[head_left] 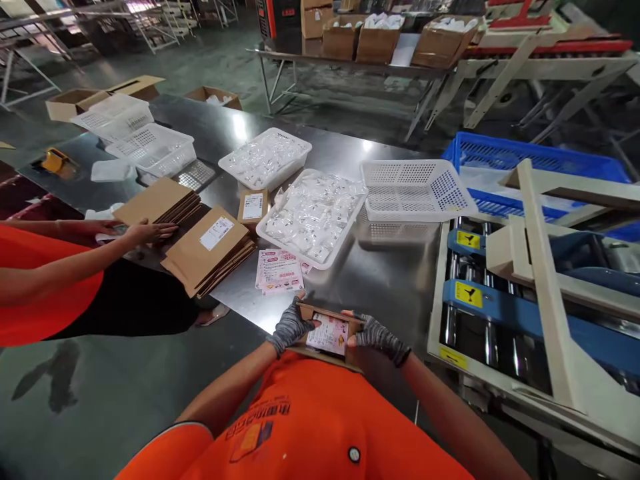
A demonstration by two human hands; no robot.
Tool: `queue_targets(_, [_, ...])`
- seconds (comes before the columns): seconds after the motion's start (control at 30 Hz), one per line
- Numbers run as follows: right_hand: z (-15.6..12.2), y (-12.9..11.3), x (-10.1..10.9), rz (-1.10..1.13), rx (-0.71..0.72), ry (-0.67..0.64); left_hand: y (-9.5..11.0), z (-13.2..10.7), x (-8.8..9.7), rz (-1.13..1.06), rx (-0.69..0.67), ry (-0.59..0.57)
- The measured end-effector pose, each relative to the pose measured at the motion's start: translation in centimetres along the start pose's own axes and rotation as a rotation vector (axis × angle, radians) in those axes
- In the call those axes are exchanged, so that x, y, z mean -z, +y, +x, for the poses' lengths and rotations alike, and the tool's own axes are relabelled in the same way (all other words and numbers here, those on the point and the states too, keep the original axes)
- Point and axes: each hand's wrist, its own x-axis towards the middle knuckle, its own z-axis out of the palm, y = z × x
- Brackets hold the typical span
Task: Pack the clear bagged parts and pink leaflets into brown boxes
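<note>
Close to my body at the table's front edge, a small cardboard box (309,311) is held between my two gloved hands, its flaps standing up. A pink and white printed leaflet (327,333) lies in its opening. My left hand (294,325) grips the left side, with the thumb over the leaflet's edge. On the right side, my right hand (376,337) has its fingers round the cardboard. What lies under the leaflet is hidden. Beyond my left hand is a stack of similar leaflets (279,270). A white basket (325,261) full of clear-wrapped packets stands behind them.
A co-worker's hand (150,232) is by flattened cartons (213,247) at left. A small closed box (253,207), a second filled basket (273,181) and an empty white basket (415,213) stand on the steel table (395,267). A roller conveyor machine (490,333) borders the right.
</note>
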Motion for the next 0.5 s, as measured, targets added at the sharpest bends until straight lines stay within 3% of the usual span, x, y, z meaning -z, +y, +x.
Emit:
queue_targets(0.07, [1.1,1.3,-1.7,-0.043,0.038,0.113,0.3,-0.2,0.0,-0.008,0.013,-0.004])
queue_targets(0.17, [0.9,2.8,-2.0,-0.37,0.246,0.203,0.9,-0.6,0.1,-0.051,-0.003,-0.064])
queue_targets(0.23, [0.3,3.1,-1.2,-0.658,0.419,0.091,1.1,-0.9,1.0,-0.072,-0.018,-0.122])
queue_targets(0.33, [-0.2,2.6,0.0,-0.947,0.588,-0.126,0.6,-2.0,3.6,-0.102,-0.023,-0.198])
queue_targets(0.43, [-0.3,1.8,0.3,-1.015,0.656,-0.216,-0.7,-3.8,5.9,-0.202,-0.046,-0.344])
queue_targets(0.5, [-0.3,1.3,0.1,-1.02,0.643,-0.191,-1.5,-4.7,5.9,-0.239,-0.036,-0.351])
